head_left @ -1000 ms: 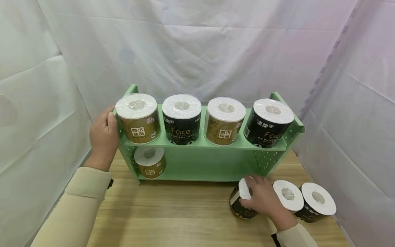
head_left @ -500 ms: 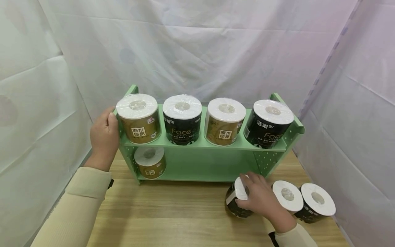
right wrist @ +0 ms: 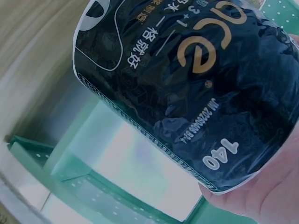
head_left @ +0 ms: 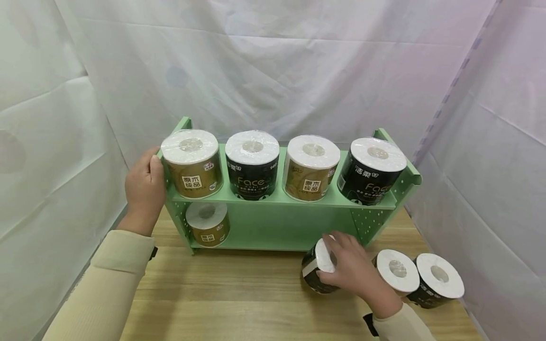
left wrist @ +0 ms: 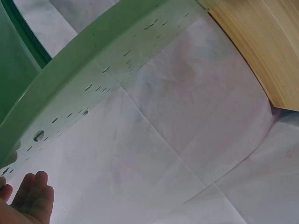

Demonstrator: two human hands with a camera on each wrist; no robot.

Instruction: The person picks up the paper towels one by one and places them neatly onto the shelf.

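Observation:
In the head view my right hand (head_left: pixel 351 267) grips a black-wrapped toilet roll (head_left: pixel 314 277) from above, its thumb and fingers around the white top end. The roll leans a little, just in front of the green shelf's lower board. Its black wrapper (right wrist: pixel 182 93) fills much of the right wrist view, the palm against one end. My left hand (head_left: pixel 146 189) holds the left side panel of the green two-tier shelf (head_left: pixel 281 225) near its top. In the left wrist view, some of its fingers (left wrist: pixel 39 193) extend beside the perforated panel; the rest is partly cut off.
Alternating gold and black rolls, including a gold roll (head_left: pixel 194 177) and a black roll (head_left: pixel 251 180), line the upper tier. One gold roll (head_left: pixel 207 232) stands lower left. A white-topped roll (head_left: pixel 397 269) and a black roll (head_left: pixel 439 279) stand right on the wooden table (head_left: pixel 239 303). White cloth (head_left: pixel 273 71) surrounds everything.
My right hand has moved left with the black toilet roll, away from the two rolls on the right. My left hand stays on the shelf's side panel.

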